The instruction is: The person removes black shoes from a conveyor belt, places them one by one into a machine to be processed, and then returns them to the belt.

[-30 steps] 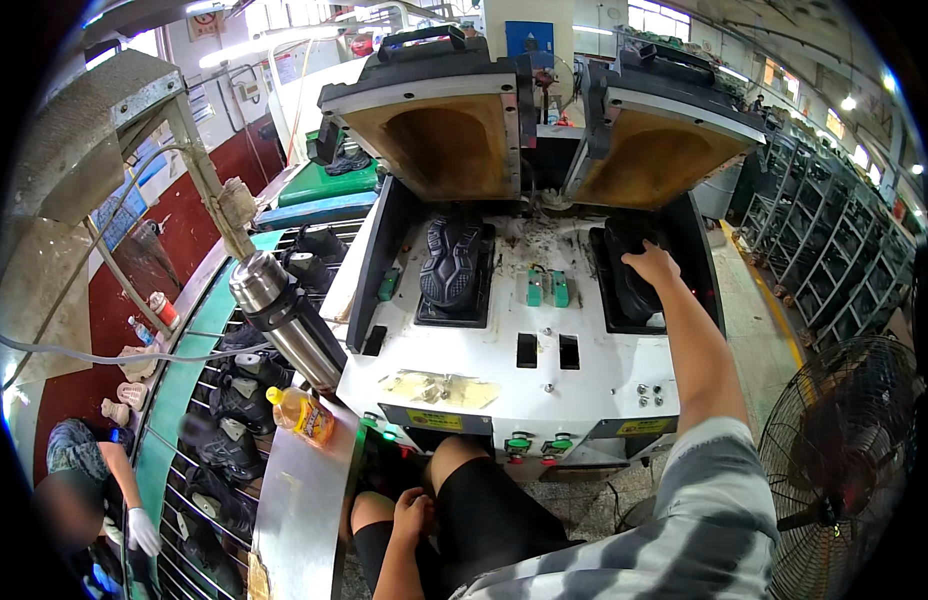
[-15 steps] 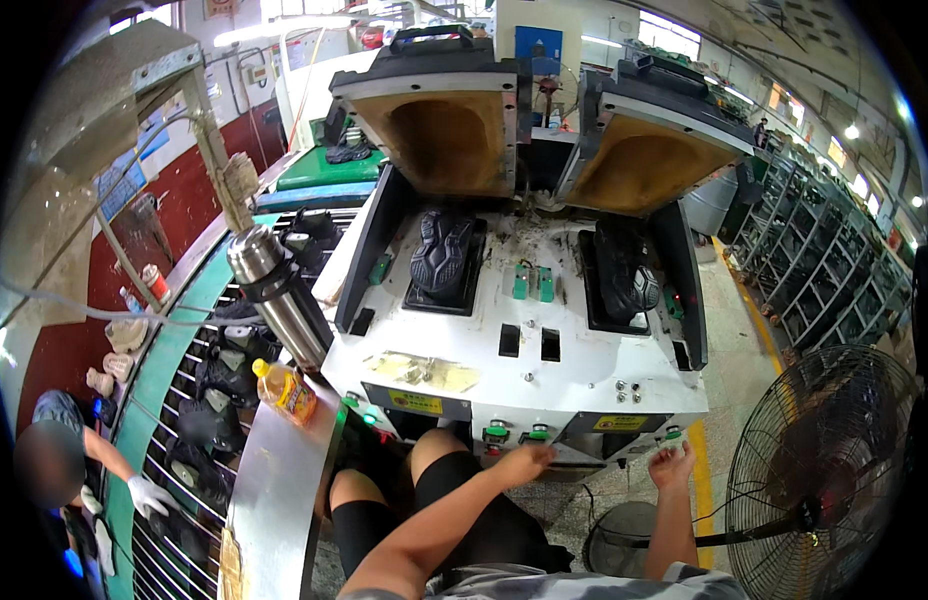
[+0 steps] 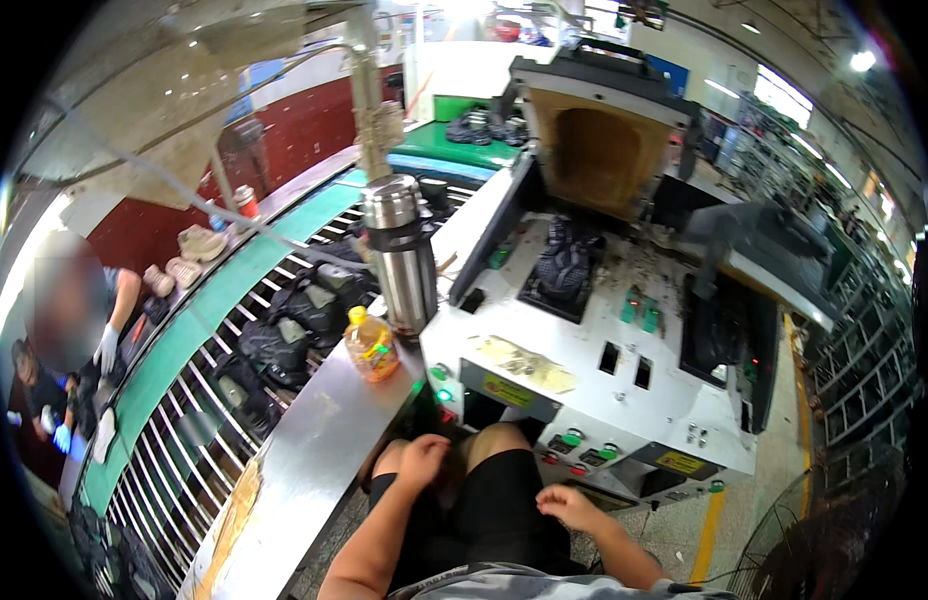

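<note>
My left hand (image 3: 422, 462) is over my left knee, near the press's left front corner, its fingers curled in with nothing seen in them. My right hand (image 3: 571, 506) hangs beside my right thigh, empty, with loosely bent fingers apart from the press (image 3: 624, 420). On the press's left station a black shoe (image 3: 564, 262) lies sole up beneath a raised lid (image 3: 609, 150) with a brown hollow lining. The right lid (image 3: 759, 255) is tilted partway down above another dark shoe (image 3: 719, 325), which is partly in shadow.
Left of the press, a metal ledge (image 3: 314, 430) bears a bottle of orange liquid (image 3: 371, 345), beside a steel thermos (image 3: 399, 260). Beyond runs a roller conveyor (image 3: 199, 430) with several dark shoes (image 3: 274, 340). A co-worker's gloved hand (image 3: 106, 350) is at its far side. A fan (image 3: 824, 530) stands right.
The right lid has come down from its raised position. Both my hands have drawn back from the press front toward my legs. My view has turned left; the co-worker's gloved hand has left the shoes.
</note>
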Motion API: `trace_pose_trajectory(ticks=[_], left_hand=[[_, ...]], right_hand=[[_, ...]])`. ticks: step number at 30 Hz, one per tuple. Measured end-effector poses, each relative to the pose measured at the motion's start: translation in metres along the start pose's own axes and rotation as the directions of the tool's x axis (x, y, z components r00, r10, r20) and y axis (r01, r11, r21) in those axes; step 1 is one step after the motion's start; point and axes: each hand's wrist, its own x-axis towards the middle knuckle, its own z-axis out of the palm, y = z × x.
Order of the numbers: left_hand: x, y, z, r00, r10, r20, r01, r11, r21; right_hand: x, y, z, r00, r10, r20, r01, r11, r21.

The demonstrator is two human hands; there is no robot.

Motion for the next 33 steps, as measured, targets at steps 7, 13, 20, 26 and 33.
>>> trace_pose_trajectory(ticks=[7,13,20,26,33], left_hand=[[-0.157,-0.035,-0.209,0.723,0.136,-0.677,0.303,0.818,0.488],[-0.307,-0.061,-0.268,0.433,0.146,-0.889,0.559,0.731,0.392],[-0.318,-0.054,-0.271,0.332,0.18,-0.926,0.671,0.644,0.366],[-0.327,-0.066,-0.273,0.32,0.189,-0.928,0.678,0.639,0.364],[-0.313,-0.054,-0.27,0.414,-0.095,-0.905,0.702,0.666,0.251]], right_hand=[[0.197,-0.218,-0.017,0.644,-0.734,-0.215,0.555,0.641,-0.529],[0.318,-0.334,-0.12,0.377,-0.713,-0.592,-0.347,0.483,-0.804],[0.336,-0.343,-0.136,0.356,-0.186,-0.916,-0.688,0.61,-0.392],[0.282,-0.316,-0.063,0.26,-0.526,-0.809,-0.461,0.669,-0.583],[0.227,-0.204,-0.069,0.146,-0.801,-0.581,-0.152,0.562,-0.813]])
